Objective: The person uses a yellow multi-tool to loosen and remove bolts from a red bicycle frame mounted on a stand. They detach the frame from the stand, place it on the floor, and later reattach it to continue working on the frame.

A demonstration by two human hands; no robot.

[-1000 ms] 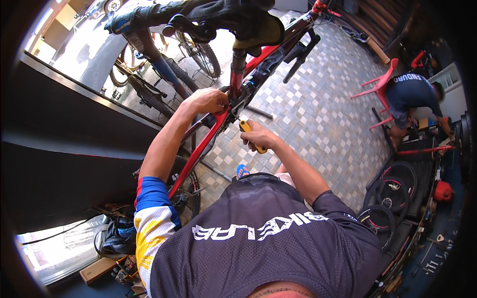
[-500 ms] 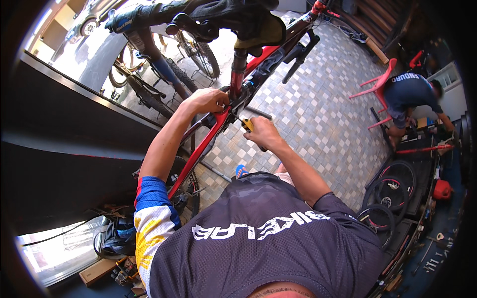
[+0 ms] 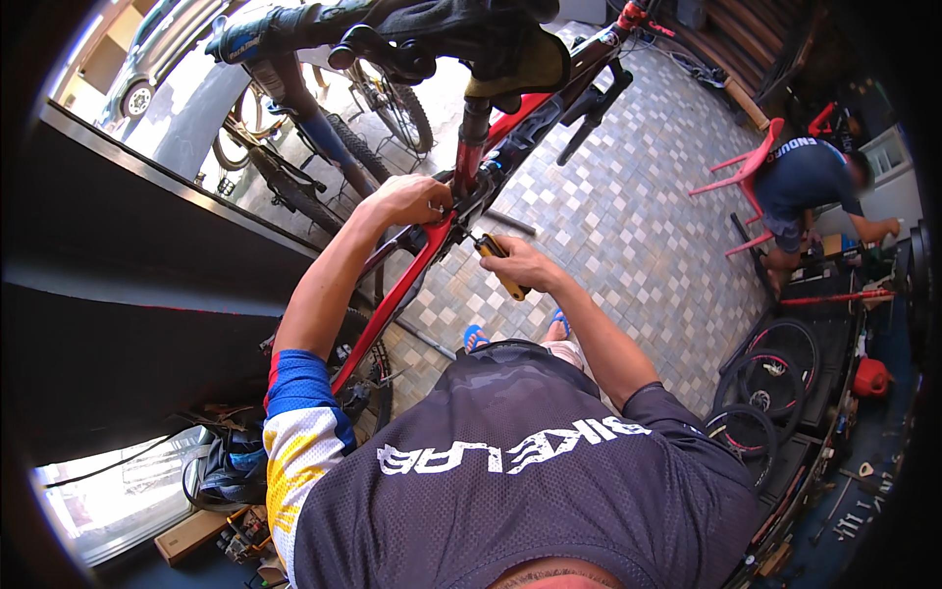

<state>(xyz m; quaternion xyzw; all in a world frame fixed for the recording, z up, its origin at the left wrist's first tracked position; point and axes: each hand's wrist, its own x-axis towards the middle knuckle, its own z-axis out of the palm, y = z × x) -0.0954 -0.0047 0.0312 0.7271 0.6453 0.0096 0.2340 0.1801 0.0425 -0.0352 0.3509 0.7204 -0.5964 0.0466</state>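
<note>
A red and black bicycle frame point(image 3: 410, 280) runs slantwise before me. My left hand point(image 3: 404, 201) is at the joint below the seat tube, fingers closed; what they pinch is too small to make out. My right hand point(image 3: 525, 265) is closed round a yellow and black folding hex key set point(image 3: 513, 284), just right of that joint. One key sticks out of it toward the frame joint; whether its tip sits in a bolt I cannot tell. Above my hands the seatpost point(image 3: 475, 123) rises to a dark clamp and cloth.
A blue and black repair stand point(image 3: 319, 128) stands at upper left, with parked bicycles point(image 3: 392, 103) behind it. On the right another person point(image 3: 805, 187) bends beside a red plastic chair point(image 3: 751, 167). Bicycle wheels point(image 3: 775, 368) lie at lower right, near a bench with hand tools point(image 3: 849, 510).
My right hand has turned the hex key set, so its handle now angles down to the right. My left hand stays put. The other person's arm has shifted upward.
</note>
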